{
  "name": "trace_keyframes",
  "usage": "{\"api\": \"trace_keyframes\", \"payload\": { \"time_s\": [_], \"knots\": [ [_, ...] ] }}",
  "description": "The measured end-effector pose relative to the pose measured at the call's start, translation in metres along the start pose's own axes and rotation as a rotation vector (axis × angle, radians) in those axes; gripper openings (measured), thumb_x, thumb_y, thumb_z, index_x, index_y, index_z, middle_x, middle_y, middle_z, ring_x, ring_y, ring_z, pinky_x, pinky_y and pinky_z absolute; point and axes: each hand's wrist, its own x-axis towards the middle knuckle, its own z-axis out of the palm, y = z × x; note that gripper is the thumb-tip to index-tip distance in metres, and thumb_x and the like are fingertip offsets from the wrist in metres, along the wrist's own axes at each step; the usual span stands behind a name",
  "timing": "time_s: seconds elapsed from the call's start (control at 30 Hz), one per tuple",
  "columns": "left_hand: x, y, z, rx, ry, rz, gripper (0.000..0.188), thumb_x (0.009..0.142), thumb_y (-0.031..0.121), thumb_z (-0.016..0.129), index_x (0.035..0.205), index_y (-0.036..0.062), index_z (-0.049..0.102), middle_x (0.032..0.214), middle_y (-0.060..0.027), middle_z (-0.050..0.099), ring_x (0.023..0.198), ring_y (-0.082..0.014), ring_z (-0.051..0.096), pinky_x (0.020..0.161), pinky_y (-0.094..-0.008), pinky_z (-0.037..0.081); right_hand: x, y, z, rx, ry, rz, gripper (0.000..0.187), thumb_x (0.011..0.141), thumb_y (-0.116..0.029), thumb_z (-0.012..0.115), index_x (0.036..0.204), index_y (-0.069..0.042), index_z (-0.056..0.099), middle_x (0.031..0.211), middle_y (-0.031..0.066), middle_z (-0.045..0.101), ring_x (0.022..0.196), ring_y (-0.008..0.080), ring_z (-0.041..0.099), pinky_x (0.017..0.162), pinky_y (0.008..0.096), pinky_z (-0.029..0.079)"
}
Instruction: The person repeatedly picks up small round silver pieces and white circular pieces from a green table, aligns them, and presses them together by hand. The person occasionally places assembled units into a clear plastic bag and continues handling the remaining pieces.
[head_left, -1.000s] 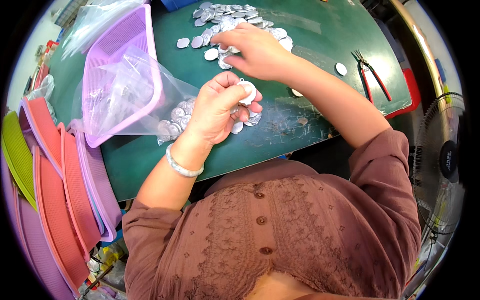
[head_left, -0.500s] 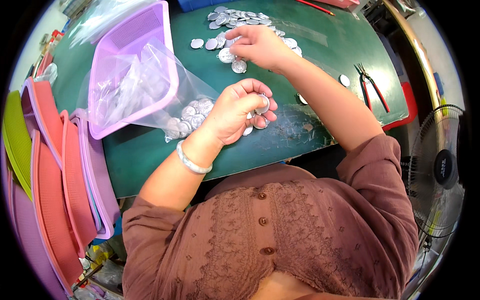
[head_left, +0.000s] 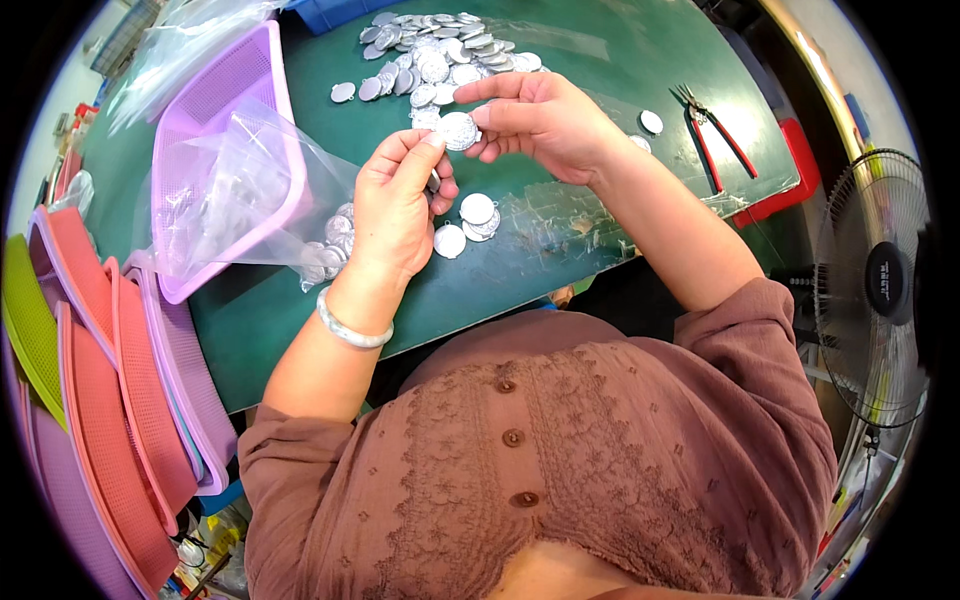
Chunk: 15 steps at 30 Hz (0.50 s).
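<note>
A round silver disc (head_left: 458, 130) sits pinched between the two hands above the green table (head_left: 620, 60), and everything else is best placed from it. It lies face-up toward the camera, flat and round, so it has no long axis to speak of. The left hand (head_left: 395, 205) comes at it from below and to the left, thumb and forefinger tips closed on its lower-left edge. The right hand (head_left: 535, 115) meets it from the right, fingers narrowed to the disc's right edge with the forefinger stretched out above it. Both hands touch it, so neither is nearer; the disc lies straight ahead of the left fingertips and just left of the right ones. Whether the left hand also hides more pieces in its palm I cannot tell.

Beyond the disc, farther from the person, a loose heap of similar silver discs (head_left: 430, 50) spreads over the table. Just below the disc, nearer the person, a few more discs (head_left: 468, 222) lie beside the left thumb. To the disc's left, a clear plastic bag (head_left: 250, 200) holding more discs rests partly in a lilac mesh tray (head_left: 200, 100). Well to the disc's right lie red-handled pliers (head_left: 715, 135) and two stray discs. Far left, at the table's edge, stand stacked trays (head_left: 110, 400) in pink, lilac and green; far right stands a fan (head_left: 880, 285).
</note>
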Motion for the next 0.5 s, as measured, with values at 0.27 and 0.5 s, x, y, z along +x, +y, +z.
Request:
{"api": "trace_keyframes", "payload": {
  "time_s": [0.27,0.5],
  "knots": [
    [0.0,0.001,0.0,0.026,-0.009,-0.054,0.01,0.083,0.014,0.057,0.084,0.005,0.056,0.064,-0.0005,0.052,0.05,-0.0075,0.046,0.043,-0.0181,0.032,-0.014,0.012,-0.003,-0.041,-0.004,-0.019,0.036,0.079,-0.005,0.059,0.112,0.004,0.048,0.079,0.0062,0.059,0.068,0.0124,0.058,0.064,0.0231,0.047],
    [0.0,0.008,-0.001,-0.023,0.09,0.106,0.01,0.084,0.014,0.056,0.084,0.0045,0.055,0.056,0.0022,0.044,0.045,-0.0074,0.041,0.041,-0.0182,0.028,-0.015,0.021,-0.008,-0.374,-0.165,0.092,0.031,0.077,-0.003,0.059,0.106,0.004,0.051,0.077,0.0041,0.061,0.066,0.0083,0.056,0.059,0.021,0.045]
  ]
}}
